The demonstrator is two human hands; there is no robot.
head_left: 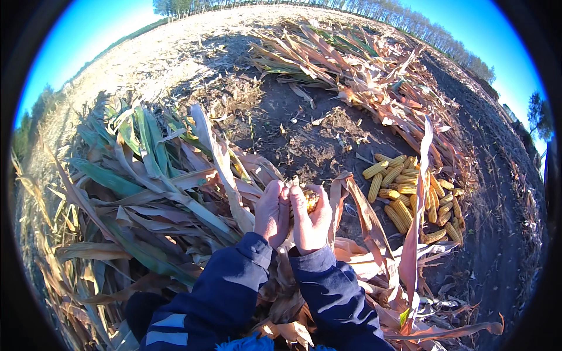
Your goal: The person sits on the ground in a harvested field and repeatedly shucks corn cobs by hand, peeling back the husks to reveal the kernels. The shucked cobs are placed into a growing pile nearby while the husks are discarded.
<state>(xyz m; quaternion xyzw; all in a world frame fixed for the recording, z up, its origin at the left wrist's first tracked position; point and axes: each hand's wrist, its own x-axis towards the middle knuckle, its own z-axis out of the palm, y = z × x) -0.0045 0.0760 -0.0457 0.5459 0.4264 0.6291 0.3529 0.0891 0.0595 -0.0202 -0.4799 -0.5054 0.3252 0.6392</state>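
An ear of corn (311,202) shows yellow kernels between the thumb and fingers of my right hand (311,226), which is closed around it. Pressed close beside it, my left hand (271,213) has its fingers curled and its thumb up against the pale husk (295,180) at the top of the ear. The lower part of the ear is hidden by my palms. Dry corn stalks and leaves (281,302) lie under my forearms, and a long dry leaf (371,219) arches just right of my right hand.
To the right, a pile of husked yellow corn ears (406,188) lies on bare soil (307,145). Cut green and tan stalks (153,184) are heaped at left. Another row of dry stalks (364,79) stretches beyond. An upright dry leaf (415,245) partly covers the ear pile.
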